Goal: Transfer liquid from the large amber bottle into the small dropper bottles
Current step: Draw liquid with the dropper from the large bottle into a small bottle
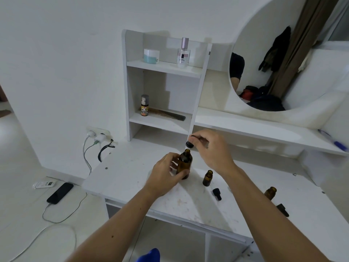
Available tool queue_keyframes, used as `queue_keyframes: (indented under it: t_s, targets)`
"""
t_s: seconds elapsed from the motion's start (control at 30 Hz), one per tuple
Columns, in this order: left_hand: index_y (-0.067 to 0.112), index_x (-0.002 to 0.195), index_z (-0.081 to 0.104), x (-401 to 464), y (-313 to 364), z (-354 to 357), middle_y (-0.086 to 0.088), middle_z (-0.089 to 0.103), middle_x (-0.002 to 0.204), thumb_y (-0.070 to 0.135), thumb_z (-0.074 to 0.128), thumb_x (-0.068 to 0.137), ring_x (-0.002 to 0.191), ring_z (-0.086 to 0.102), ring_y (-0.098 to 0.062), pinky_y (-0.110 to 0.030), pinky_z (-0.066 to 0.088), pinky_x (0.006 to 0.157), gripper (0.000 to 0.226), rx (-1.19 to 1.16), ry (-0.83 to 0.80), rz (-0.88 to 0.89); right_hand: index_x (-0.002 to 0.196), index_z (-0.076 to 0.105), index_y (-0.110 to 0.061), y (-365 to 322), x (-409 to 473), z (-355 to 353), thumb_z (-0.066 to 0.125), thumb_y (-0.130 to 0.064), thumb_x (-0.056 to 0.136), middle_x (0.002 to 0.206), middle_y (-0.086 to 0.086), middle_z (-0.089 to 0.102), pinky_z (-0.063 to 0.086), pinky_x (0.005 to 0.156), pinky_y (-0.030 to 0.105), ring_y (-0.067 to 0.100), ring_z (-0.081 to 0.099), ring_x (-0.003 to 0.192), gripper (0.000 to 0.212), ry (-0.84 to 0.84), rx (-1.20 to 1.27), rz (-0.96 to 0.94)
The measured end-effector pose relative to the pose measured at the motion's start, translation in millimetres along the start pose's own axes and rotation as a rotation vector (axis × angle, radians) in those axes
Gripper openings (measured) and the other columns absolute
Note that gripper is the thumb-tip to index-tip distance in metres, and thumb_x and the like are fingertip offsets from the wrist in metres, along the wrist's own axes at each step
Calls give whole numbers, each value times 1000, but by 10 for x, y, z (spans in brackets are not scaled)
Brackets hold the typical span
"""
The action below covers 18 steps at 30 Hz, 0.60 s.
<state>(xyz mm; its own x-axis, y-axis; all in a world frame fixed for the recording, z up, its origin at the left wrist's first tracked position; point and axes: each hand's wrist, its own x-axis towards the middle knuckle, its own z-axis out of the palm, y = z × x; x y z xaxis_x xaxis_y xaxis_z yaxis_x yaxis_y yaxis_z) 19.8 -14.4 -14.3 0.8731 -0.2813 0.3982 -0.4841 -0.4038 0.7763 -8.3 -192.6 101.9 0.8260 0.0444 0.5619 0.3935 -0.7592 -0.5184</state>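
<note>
With your left hand (166, 172) wrapped around the large amber bottle (184, 164) on the tabletop (122, 178), keep your right hand's (213, 148) pinching grip steadying the dropper (189, 145) plumb over its neck

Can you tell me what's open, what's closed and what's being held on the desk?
large amber bottle: open, upright, held by the left hand.
dropper: pinched by the right hand, tip at the large bottle's mouth.
near small bottle: open, upright.
far small bottle: open, tilted in this view.
black dropper cap: off, lying on the desk.
second dropper cap: off, lying down.
</note>
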Motion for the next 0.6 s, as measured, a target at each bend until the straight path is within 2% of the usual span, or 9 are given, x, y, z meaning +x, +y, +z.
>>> queue_keyframes:
  t_s: [0.17,0.43,0.6]
  targets:
    - [26,125,57,2,-9,9,12,67,118,44,80,86,97,65,-7,-27,59,87,49,2,-1,-3,97,80,-20,40,-84,163,76,-28,95,91,-13,77,50,76,6,-2,68,87,9,14,120,158]
    - [27,124,57,14,-35,24,13,67,117,45,81,85,98,65,-8,-26,59,86,49,-13,1,-20,89,79,-16,38,-93,296,80,-26,93,83,-9,77,54,76,11,5,71,80,11,105,204,234]
    - [29,122,56,13,-29,17,14,67,116,46,81,85,97,64,-5,-22,57,84,48,-13,5,-10,86,78,-13,22,-88,312,81,-21,92,81,-7,76,52,73,9,3,69,77,11,149,216,235]
